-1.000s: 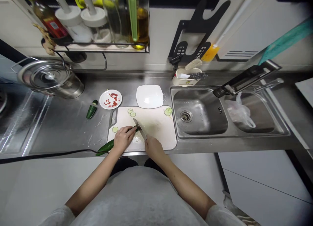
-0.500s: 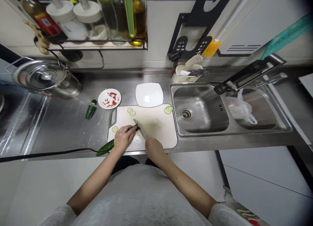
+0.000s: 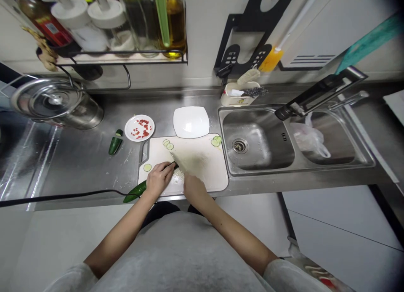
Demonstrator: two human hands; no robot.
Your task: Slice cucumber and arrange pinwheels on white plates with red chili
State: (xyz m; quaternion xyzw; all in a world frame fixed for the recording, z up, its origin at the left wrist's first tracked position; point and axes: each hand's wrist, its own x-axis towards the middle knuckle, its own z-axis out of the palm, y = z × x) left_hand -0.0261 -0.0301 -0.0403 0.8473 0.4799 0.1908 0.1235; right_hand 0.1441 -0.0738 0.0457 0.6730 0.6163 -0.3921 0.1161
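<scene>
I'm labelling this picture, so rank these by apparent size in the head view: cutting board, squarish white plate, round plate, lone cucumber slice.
1. Cutting board
2. Squarish white plate
3. Round plate
4. Lone cucumber slice

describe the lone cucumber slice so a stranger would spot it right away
Find the white cutting board left of the double sink. Near its left edge, beside the left hand, lies a round, pale cucumber slice. Unlike the other slices, which sit in groups, it lies alone.

Both forearms [image 3: 118, 236] extended over worktop [image 3: 85, 170] front edge, angled inward. Left hand [image 3: 158, 180] curled, palm down. Right hand [image 3: 195, 189] clenched, set near it.
</scene>
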